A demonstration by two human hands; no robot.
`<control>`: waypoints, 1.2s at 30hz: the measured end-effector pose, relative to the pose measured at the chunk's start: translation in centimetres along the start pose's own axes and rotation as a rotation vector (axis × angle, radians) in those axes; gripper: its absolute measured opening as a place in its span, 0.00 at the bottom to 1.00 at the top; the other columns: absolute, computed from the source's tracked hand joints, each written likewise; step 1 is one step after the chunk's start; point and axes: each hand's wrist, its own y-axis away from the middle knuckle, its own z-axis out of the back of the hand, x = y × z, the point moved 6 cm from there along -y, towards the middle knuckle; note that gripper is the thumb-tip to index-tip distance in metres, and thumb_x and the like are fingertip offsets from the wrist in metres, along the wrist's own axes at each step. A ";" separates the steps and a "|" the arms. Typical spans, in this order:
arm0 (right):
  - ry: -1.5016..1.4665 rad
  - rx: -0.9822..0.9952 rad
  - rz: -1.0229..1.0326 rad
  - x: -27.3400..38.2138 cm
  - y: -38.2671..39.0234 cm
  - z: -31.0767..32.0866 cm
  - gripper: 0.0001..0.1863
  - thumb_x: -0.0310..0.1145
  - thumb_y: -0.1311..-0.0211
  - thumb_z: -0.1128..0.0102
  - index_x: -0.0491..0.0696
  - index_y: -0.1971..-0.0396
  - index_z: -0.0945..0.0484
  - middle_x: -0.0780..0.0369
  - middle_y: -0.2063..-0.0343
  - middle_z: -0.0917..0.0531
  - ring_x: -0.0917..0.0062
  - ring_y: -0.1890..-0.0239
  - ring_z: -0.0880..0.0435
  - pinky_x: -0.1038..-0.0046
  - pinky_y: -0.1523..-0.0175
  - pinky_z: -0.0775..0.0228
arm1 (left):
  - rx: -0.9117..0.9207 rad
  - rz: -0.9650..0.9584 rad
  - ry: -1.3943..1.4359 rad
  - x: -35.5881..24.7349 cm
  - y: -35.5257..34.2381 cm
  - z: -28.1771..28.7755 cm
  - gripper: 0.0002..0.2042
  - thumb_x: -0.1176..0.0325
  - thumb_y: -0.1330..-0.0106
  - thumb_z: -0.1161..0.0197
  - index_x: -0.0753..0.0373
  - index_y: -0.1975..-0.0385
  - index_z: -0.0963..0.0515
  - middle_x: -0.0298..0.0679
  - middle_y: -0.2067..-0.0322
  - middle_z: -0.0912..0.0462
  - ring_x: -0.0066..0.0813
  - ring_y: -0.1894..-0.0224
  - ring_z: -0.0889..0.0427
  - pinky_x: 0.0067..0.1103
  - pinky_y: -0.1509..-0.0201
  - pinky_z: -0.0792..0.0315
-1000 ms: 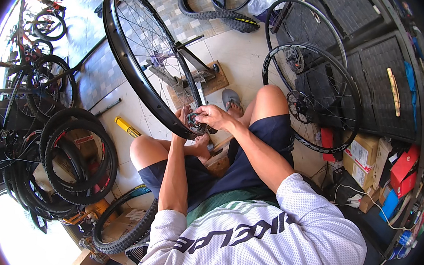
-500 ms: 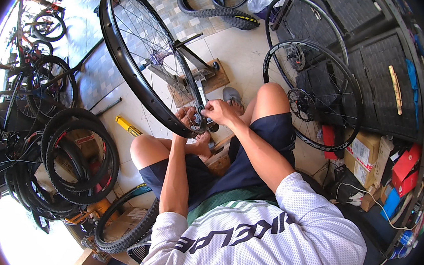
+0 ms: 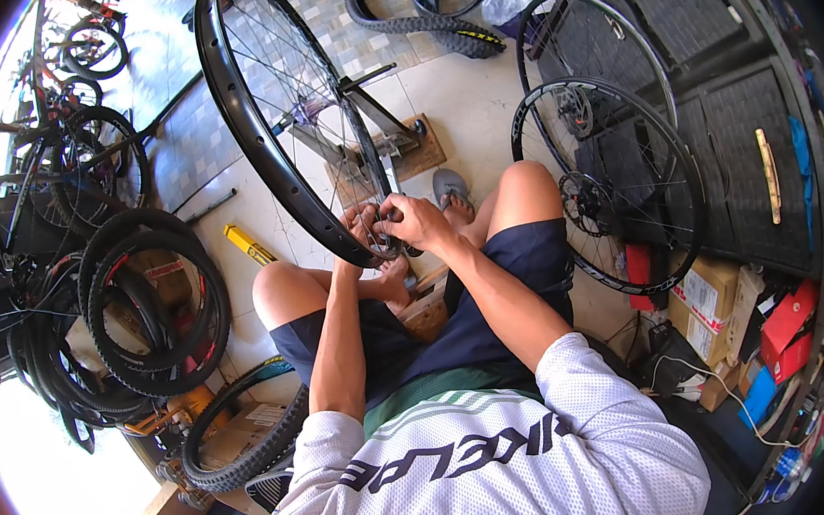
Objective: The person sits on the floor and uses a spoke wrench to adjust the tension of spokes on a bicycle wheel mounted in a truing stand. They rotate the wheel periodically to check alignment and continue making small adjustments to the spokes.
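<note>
A black bicycle wheel without a tyre stands upright in a metal truing stand, which is fixed to a wooden base. At the wheel's near lower end, my left hand is closed with its fingers curled over the rim's inner side, among the spokes. My right hand is pinched close beside it, at the spokes just inside the rim. What lies between the right fingertips is hidden by the fingers.
A yellow box lies on the floor left of my knee. Several tyres and wheels are heaped at left. Two spoked wheels lean against black drawers at right. Cardboard boxes stand below them. Loose tyres lie beyond the stand.
My right hand has shifted slightly left and up, closer to the left hand. A small dark round thing seen at its fingertips is now covered. The wheel has barely moved.
</note>
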 end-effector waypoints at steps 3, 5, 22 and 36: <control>0.082 -0.068 -0.006 -0.4 -0.2 -0.2 0.24 0.54 0.50 0.31 0.48 0.66 0.21 0.58 0.72 0.14 0.59 0.68 0.15 0.61 0.61 0.26 | -0.059 0.004 -0.103 -0.9 0.2 0.0 0.17 0.59 0.34 0.35 0.68 0.57 0.24 0.35 0.75 0.19 0.18 0.79 0.23 0.16 0.77 0.30; 0.112 -0.084 0.014 -0.7 -0.1 -0.4 0.23 0.51 0.50 0.31 0.47 0.65 0.20 0.58 0.73 0.14 0.58 0.68 0.16 0.61 0.61 0.26 | -0.154 -0.033 -0.186 -1.4 0.0 0.3 0.14 0.61 0.35 0.33 0.68 0.63 0.20 0.34 0.79 0.19 0.16 0.81 0.25 0.14 0.80 0.34; -0.270 -0.110 -0.058 -3.1 -1.1 -1.5 0.19 0.39 0.44 0.37 0.46 0.54 0.23 0.57 0.72 0.15 0.64 0.66 0.15 0.66 0.61 0.25 | -0.026 -0.030 -0.023 -0.8 -0.3 0.3 0.15 0.59 0.36 0.32 0.66 0.65 0.21 0.32 0.76 0.19 0.15 0.80 0.25 0.15 0.79 0.32; -0.122 -0.014 0.002 -1.4 -0.3 -1.4 0.27 0.38 0.48 0.35 0.46 0.48 0.30 0.54 0.72 0.15 0.58 0.68 0.15 0.59 0.61 0.25 | -0.094 -0.094 -0.374 -1.7 0.1 0.6 0.19 0.53 0.39 0.31 0.68 0.73 0.21 0.33 0.81 0.21 0.16 0.79 0.30 0.17 0.77 0.39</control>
